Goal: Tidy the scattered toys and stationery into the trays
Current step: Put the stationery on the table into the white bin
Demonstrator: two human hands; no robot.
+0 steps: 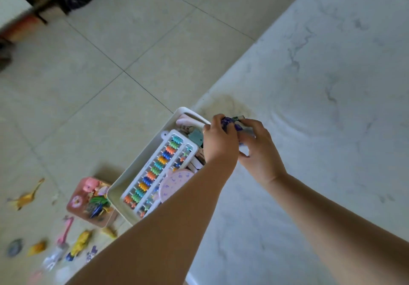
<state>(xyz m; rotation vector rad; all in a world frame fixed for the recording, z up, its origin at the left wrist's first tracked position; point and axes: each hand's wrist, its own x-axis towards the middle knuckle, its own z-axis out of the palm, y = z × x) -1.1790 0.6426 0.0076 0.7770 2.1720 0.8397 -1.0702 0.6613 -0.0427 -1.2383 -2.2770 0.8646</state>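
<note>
At frame centre, above the white tray's (141,165) far end, a small purple toy (228,122) is pinched by the left hand (218,143) and right hand (256,149). It is judged light, rigid; best gripped across its body.

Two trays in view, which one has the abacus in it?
The white tray, at the marble table's edge under the left hand. The pink tray, down on the floor, holds only small toys.

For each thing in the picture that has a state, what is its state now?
White tray: on the table edge, filled.
Abacus: lying flat in the white tray.
Pink tray: on the floor, holding toys.
Purple item: gripped, blurred.
Left hand: grips the purple item.
Right hand: fingers curled at it.
Yellow dinosaur: loose on the floor.
</note>
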